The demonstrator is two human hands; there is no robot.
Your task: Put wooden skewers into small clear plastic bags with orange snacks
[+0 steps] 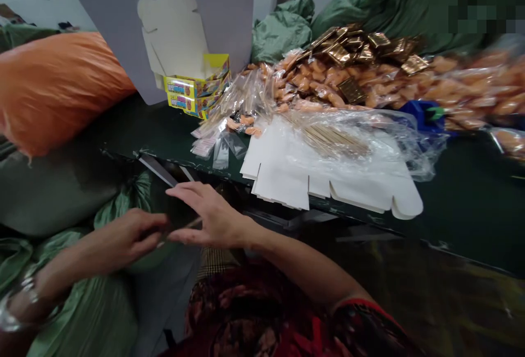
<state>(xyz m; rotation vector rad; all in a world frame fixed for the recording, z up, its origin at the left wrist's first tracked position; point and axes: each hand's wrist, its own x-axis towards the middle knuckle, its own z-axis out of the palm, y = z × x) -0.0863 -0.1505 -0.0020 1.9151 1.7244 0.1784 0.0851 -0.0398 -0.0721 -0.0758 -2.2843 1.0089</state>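
My left hand [125,234] and my right hand [211,216] hover close together over my lap, in front of the table edge. Between them lie a dark flat object [180,212] and a thin pale strip [184,224]; whether either hand grips them is unclear. A flat white cardboard box blank [320,179] rests on the dark green table [463,204], beyond my right hand. Small clear bags [219,149] lie to its left. Stacked yellow printed boxes [197,89] stand further back, with a cream cardboard blank [172,34] upright behind them.
Clear bags of orange snacks [328,81], gold foil packets [348,45] and bundled wooden sticks [328,141] are heaped along the table's back. A grey panel [110,12] stands behind. An orange sack [57,89] and green sacks [77,313] crowd my left.
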